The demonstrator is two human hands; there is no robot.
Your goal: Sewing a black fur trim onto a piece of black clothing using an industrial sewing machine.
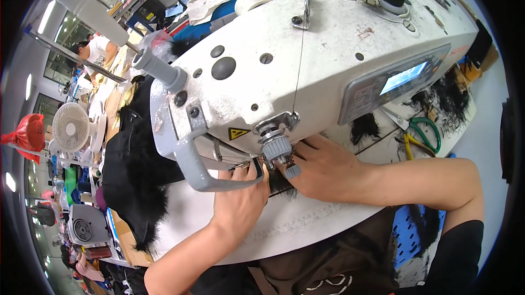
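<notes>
A white industrial sewing machine (322,43) fills the upper middle, with a grey looped guard (188,164) and a metal tension dial (276,147). My left hand (240,202) is at the needle area, its fingertips hidden behind the guard. My right hand (320,169) rests to the right of the dial, fingers bent forward under the machine head. Between my hands lies a strip of dark material (281,183). Both hands are nearest to it, but their grip on it is hidden. Black fabric with fluffy trim (131,180) drapes over the machine bed's left side.
Green-handled scissors (429,136), yellow-handled snips (413,144) and black fluff (448,98) lie right of the machine. At left are a white fan (71,128), a red bag (30,133) and a grey machine housing (87,224). A co-worker (98,54) bends over a table beyond.
</notes>
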